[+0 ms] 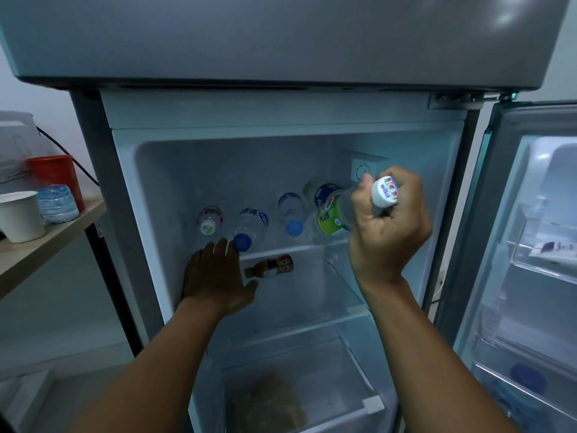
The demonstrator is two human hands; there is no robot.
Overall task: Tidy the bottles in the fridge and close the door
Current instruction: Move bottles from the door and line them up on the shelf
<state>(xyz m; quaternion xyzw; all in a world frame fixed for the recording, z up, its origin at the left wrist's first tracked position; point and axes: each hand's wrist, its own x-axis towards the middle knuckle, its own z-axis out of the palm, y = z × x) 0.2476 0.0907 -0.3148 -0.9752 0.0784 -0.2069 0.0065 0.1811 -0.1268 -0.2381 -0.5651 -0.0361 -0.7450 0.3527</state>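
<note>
The fridge stands open with its door (530, 245) swung to the right. On the top shelf (281, 246) lie several clear bottles, caps toward me: a pink-labelled one (209, 220), a blue-capped one (249, 228) and another blue-capped one (292, 214). My right hand (390, 226) is shut on the neck of a green-labelled bottle with a white cap (334, 214), holding it tilted over the shelf's right end. My left hand (215, 276) is spread flat at the shelf's front edge, fingertips by the blue cap. A small brown bottle (270, 267) lies on the shelf below.
The crisper drawer (371, 404) at the bottom holds a brownish bag. The door's racks (537, 270) hold small items and a blue-capped bottle (527, 375). A wooden side table (46, 245) on the left carries a paper cup, stacked cups and a red container.
</note>
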